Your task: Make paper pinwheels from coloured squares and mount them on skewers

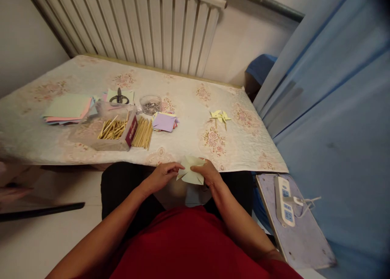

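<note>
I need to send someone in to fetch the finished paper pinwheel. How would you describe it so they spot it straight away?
Start at the table with the flowered cloth under the radiator. Go toward its right end, past the purple paper squares: the pinwheel lies alone there. It is pale yellow, folded into pointed blades, while the other papers on the table lie flat in stacks.

I see a white ribbed radiator [170, 27] on the back wall, w/ a grey pipe [262, 2] running above it. Surface [189, 92] in front has a pale floral cloth. Blue curtain [335, 108] fills the right side. Light floor [36, 238] at left. Power strip [284, 199] lies on a grey board [304, 238] lower right. Dim, warm light.
</note>
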`<action>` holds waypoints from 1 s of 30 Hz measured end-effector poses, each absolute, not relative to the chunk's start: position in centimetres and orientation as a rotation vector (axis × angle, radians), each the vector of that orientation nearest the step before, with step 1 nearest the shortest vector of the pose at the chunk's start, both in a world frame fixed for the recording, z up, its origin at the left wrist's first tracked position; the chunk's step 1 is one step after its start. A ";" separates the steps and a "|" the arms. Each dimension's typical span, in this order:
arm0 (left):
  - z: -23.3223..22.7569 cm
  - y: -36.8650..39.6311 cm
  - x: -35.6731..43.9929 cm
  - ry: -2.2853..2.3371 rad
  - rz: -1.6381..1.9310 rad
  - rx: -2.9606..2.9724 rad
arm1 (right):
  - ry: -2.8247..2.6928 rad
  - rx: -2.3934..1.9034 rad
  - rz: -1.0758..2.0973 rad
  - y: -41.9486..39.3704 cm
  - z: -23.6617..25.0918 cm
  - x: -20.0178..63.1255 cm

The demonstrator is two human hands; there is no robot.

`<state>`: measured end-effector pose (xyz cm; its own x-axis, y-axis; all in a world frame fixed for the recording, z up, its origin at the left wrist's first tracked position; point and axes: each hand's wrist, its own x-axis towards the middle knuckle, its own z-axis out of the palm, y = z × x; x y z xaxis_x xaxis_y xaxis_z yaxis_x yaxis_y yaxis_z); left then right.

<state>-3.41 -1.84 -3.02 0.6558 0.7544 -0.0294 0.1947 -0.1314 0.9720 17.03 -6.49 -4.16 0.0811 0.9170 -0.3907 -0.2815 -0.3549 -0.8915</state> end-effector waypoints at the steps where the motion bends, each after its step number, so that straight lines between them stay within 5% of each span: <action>1: -2.8 -1.8 -3.5 0.770 0.577 1.659 | -0.706 -1.343 1.489 -6.5 -4.1 17.0; 30: -2.9 -1.9 -1.3 0.876 0.577 1.446 | -0.860 -1.372 1.434 -6.5 -3.7 16.1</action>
